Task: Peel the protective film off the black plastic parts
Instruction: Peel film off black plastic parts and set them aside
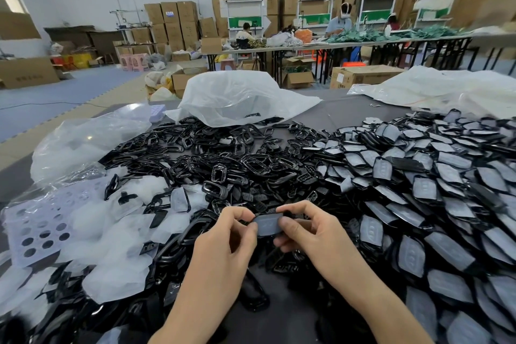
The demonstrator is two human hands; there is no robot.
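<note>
warehouse hall, dark counter [349, 114] heaped with parts.

held part [266, 225]: black, grey film side up, raised just above the heap at front centre, between both hands. long axis runs left to right across the view.

left grip [223, 243] pinches its left end, thumb and forefinger curled on the edge. right grip [312, 234] pinches the right end, thumb on the film face. both touch it; neither is nearer.

judgement: film looks still on; cannot tell if a corner is up. next move likely wants a nail under one end, then a pull along the long axis while the other hand holds.

outward: filmed parts [418, 190] piled right, bare black frames [223, 159] beyond, film scraps [117, 232] left beside a perforated lilac sheet [36, 226], white bag [240, 95] behind.
</note>
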